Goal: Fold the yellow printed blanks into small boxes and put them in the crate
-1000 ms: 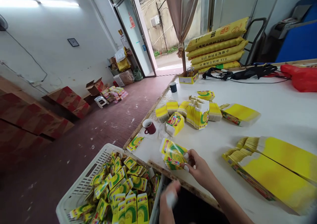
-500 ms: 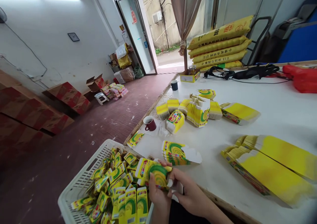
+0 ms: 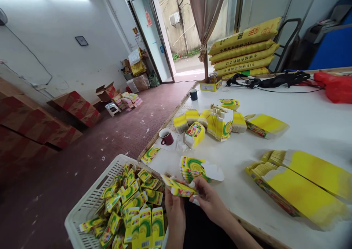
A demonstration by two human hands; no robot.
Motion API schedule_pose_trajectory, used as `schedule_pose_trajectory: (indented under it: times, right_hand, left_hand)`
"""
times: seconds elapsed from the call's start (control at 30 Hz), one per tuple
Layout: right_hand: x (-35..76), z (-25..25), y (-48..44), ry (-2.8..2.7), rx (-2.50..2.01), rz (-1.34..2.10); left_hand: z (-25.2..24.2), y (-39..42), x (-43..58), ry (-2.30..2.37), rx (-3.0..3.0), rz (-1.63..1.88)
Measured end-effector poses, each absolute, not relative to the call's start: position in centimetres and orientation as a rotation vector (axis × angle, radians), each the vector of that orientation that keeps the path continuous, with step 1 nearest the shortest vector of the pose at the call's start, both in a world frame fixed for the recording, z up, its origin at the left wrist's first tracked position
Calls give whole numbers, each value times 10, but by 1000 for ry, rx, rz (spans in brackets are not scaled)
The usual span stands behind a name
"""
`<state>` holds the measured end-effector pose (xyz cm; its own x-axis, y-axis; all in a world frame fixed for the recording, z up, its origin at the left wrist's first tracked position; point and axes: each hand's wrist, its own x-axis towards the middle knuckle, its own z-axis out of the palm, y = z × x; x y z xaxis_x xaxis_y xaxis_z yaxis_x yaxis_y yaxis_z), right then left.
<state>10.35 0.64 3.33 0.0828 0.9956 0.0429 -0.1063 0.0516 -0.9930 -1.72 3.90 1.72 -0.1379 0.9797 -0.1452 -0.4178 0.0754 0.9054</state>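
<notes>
A yellow and green carton [image 3: 180, 189] is held between both hands, over the gap between the basket and the table edge. My left hand [image 3: 173, 205] grips its left part from below. At its right end, the fingers of my right hand [image 3: 205, 197] pinch the white flaps. Folded cartons fill the white plastic basket [image 3: 82, 211] on the left. Just beyond my hands, a fanned stack of flat cartons [image 3: 194, 168] lies on the white table [image 3: 233, 168].
A maroon mug [image 3: 166, 137] stands near the table's left edge, with a dark mug [image 3: 193, 94] farther back. Bundles of flat cartons [image 3: 220, 126] sit mid-table, and larger stacks [image 3: 299, 183] lie at the right.
The carton has turned from showing its broad printed face to being seen more edge-on. My right hand has shifted slightly, its fingers now at the carton's right end.
</notes>
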Motion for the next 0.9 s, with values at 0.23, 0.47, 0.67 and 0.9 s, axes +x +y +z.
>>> schedule_pose_trajectory:
  times: [0.23, 0.47, 0.67, 0.9]
  right_hand:
    - [135, 37, 13, -1362, -1263, 842]
    - [131, 43, 6, -1889, -1112, 507]
    - [103, 11, 2, -1021, -1277, 918]
    - [103, 17, 2, -869, -941, 1484]
  left_hand:
    - [40, 56, -60, 1156, 923, 1394]
    - [63, 54, -78, 1044, 1519, 668]
    - [27, 22, -43, 1249, 1688, 794]
    - [21, 12, -45, 1209, 1895, 909]
